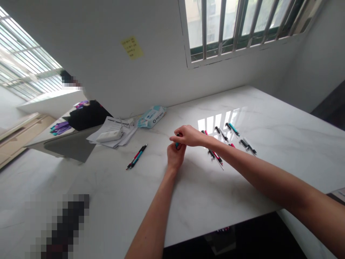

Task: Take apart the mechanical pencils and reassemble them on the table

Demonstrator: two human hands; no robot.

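Observation:
In the head view, my left hand [175,157] is closed around a teal-and-black pen [177,144] standing roughly upright, mostly hidden by my fingers. Above it, my right hand [191,135] pinches the pen's upper end. Two assembled pens, one red [134,155] and one teal [138,159], lie side by side to the left of my hands. Past my right wrist are scattered pen parts: a teal barrel [234,129], a white barrel [223,134], thin refills and short black pieces [244,144]. My right forearm partly covers several red and black parts [217,157].
By the wall lie a wet wipes pack [152,117] and papers [118,141] with a white device [110,136] on them. A yellow note [132,47] sticks to the wall below a barred window [237,28]. The marble-patterned table's front edge [215,230] is close to me.

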